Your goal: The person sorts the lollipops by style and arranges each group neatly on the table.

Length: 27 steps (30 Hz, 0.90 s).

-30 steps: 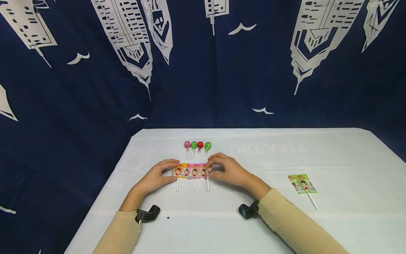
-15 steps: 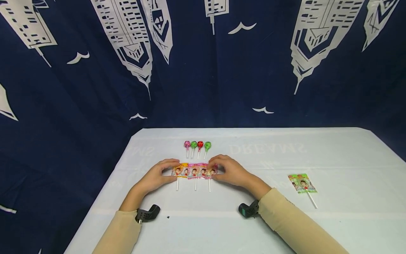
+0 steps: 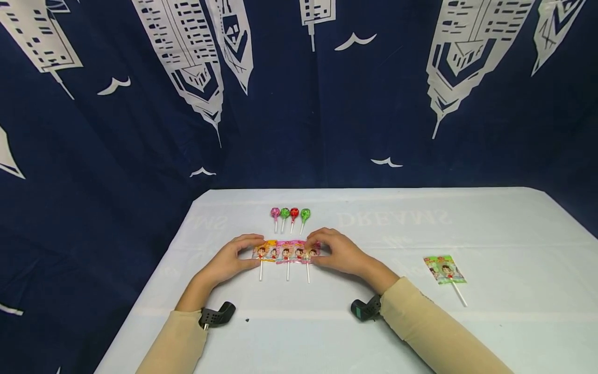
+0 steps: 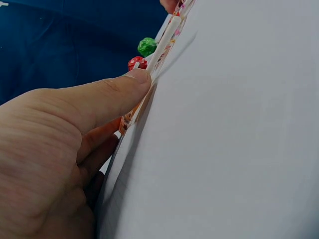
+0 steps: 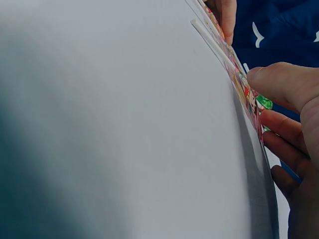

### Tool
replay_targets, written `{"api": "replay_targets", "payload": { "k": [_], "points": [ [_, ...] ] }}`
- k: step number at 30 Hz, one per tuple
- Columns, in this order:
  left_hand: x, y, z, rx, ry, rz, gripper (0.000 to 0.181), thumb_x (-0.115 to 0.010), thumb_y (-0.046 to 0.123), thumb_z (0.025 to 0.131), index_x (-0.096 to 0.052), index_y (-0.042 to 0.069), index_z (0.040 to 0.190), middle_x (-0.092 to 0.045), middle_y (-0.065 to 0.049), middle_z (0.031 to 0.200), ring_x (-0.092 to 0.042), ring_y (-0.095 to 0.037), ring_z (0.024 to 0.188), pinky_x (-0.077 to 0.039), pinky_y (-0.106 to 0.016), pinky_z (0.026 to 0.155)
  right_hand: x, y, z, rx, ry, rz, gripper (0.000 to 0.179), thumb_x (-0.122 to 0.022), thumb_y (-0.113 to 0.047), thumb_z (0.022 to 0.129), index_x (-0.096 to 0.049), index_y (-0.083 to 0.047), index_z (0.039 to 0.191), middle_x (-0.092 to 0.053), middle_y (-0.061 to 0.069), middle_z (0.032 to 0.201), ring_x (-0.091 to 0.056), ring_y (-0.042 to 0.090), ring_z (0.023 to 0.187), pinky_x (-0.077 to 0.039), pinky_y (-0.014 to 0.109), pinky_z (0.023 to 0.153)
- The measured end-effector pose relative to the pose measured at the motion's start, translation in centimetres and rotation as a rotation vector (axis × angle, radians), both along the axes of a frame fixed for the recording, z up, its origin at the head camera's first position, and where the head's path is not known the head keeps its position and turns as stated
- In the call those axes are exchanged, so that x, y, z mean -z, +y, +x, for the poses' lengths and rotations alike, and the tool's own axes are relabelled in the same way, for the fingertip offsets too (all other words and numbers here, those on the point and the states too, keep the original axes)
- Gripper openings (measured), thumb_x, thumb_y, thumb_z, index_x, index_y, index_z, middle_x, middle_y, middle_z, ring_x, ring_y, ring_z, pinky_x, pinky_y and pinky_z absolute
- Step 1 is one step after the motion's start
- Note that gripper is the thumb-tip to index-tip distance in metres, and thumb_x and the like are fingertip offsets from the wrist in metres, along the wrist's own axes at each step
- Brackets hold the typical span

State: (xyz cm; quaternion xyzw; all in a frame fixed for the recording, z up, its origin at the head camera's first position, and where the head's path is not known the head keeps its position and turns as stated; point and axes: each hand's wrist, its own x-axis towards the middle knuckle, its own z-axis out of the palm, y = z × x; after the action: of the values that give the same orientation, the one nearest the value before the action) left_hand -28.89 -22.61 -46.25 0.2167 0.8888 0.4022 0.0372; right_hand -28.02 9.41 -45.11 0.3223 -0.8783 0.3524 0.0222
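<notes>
Three flat-wrapped lollipops lie side by side on the table, sticks toward the person. My left hand [image 3: 233,255] holds the orange-wrapped lollipop [image 3: 263,253] at the left end, fingertips on its far edge and thumb near the stick. In the middle is a pink-wrapped lollipop [image 3: 286,253]. At the right end, my right hand [image 3: 338,250] grips another pink-wrapped lollipop [image 3: 313,253] between thumb and fingers, partly covering it. The left wrist view shows the left thumb [image 4: 114,94] against the wrapper; in the right wrist view the right thumb [image 5: 279,79] presses the printed wrapper.
Beyond the row stand out several ball lollipops: a pink one [image 3: 275,213], a green one [image 3: 285,213], a red one [image 3: 294,213] and another green one [image 3: 306,214]. A green-wrapped lollipop [image 3: 446,270] lies tilted at the right. A dark blue curtain [image 3: 289,130] hangs behind the table [image 3: 514,223].
Since one second ago, the right-end pink lollipop has shifted slightly right and more of its wrapper shows; the right hand moved slightly with it. The left hand has stayed in place.
</notes>
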Motion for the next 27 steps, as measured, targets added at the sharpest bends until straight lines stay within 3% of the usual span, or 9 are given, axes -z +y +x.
{"api": "replay_targets", "payload": {
  "k": [15,20,27],
  "points": [
    [0.1,-0.1,0.1,0.017,0.017,0.011,0.050,-0.078,0.011,0.085,-0.064,0.013,0.133,-0.054,-0.008,0.147,-0.041,-0.035,0.143,-0.030,-0.059,0.119,-1.6,0.9,2.0,0.049,0.015,0.006,0.026,-0.071,-0.013,0.090,-0.069,-0.014,0.115,-0.062,0.008,0.132,-0.057,0.029,0.128,-0.045,0.051,0.110],
    [0.0,0.1,0.1,0.014,0.002,0.016,0.050,-0.078,0.012,0.085,-0.064,0.013,0.133,-0.054,-0.008,0.148,-0.040,-0.034,0.144,-0.029,-0.058,0.119,-3.1,3.0,3.4,0.080,0.043,-0.003,0.029,-0.072,-0.012,0.090,-0.068,-0.015,0.119,-0.059,0.009,0.137,-0.056,0.031,0.130,-0.045,0.053,0.109],
    [0.1,0.0,0.1,0.011,0.011,0.007,0.050,-0.077,0.011,0.085,-0.064,0.013,0.133,-0.054,-0.008,0.147,-0.041,-0.034,0.144,-0.030,-0.058,0.119,-4.7,7.4,5.1,0.141,0.134,0.002,0.036,-0.074,-0.011,0.089,-0.065,-0.025,0.120,-0.058,0.000,0.137,-0.056,0.026,0.130,-0.047,0.052,0.106]
  ]
}}
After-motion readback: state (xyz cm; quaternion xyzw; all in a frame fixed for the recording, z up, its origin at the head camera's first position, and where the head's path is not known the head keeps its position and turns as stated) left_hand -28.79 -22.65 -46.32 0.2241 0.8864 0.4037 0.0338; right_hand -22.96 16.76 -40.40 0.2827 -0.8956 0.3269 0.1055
